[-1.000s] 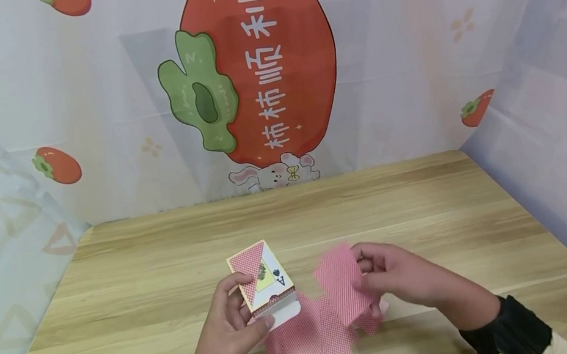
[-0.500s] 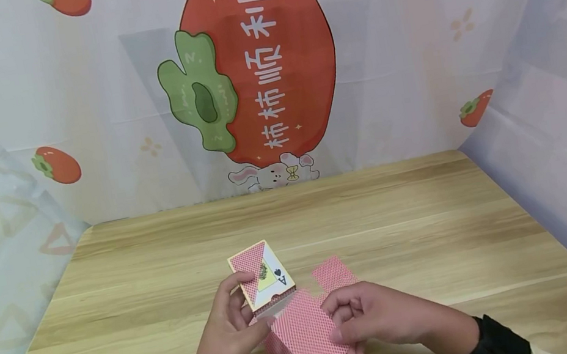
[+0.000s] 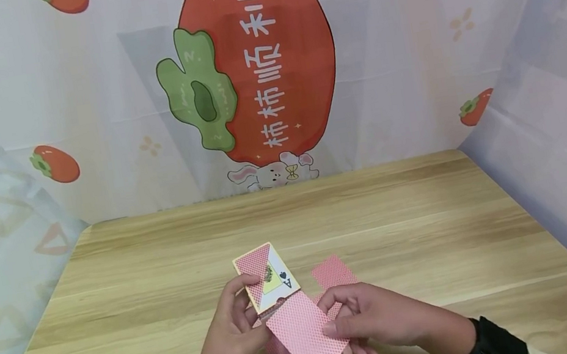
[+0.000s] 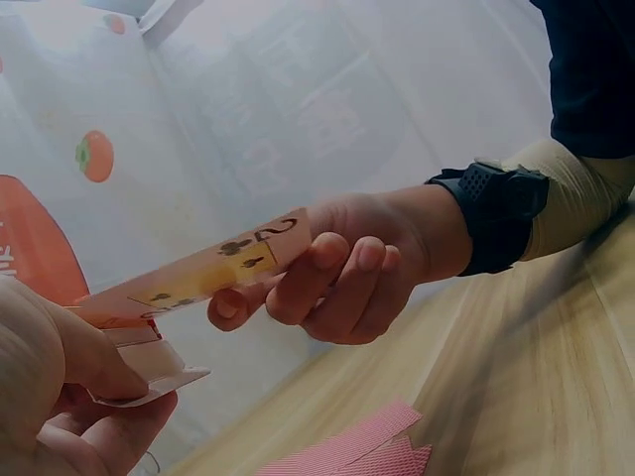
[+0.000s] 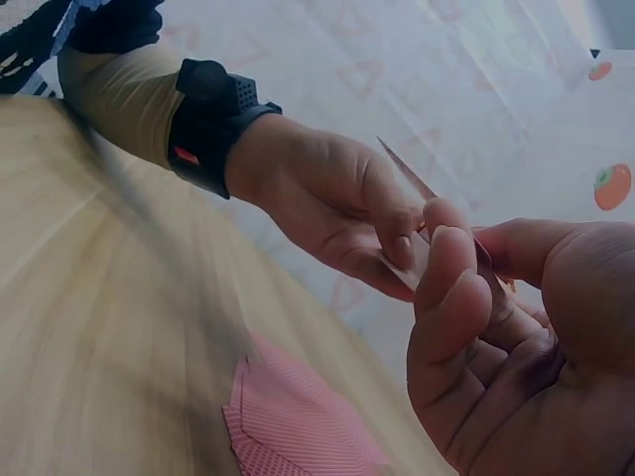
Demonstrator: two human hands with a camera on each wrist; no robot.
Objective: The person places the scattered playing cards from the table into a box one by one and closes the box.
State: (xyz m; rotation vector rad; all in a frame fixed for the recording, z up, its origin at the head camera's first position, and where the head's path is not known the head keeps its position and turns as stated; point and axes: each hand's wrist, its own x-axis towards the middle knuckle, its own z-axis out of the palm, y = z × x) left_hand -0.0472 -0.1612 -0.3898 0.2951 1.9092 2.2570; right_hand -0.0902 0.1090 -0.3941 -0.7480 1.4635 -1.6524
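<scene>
My left hand (image 3: pixel 229 328) grips a playing-card box (image 3: pixel 268 277) whose front is printed with an ace of spades and a red check pattern. The box is tilted, its open end toward me, and a white flap (image 4: pixel 174 385) sticks out below it in the left wrist view. Between thumb and fingers my right hand (image 3: pixel 380 316) pinches a playing card (image 3: pixel 306 337), red patterned back up. A 2 and club marks show on its underside in the left wrist view. The card's far edge is right at the box mouth, near the left thumb.
Several loose cards (image 3: pixel 334 270) lie face down on the wooden table (image 3: pixel 154 272) beneath the hands, partly hidden by them. A fabric backdrop (image 3: pixel 409 58) with printed persimmons stands behind the table, and cloth walls flank both sides.
My right hand has brought the card left and down from above the loose cards to the box mouth. The box has shifted slightly right, and its flap is now covered in the head view.
</scene>
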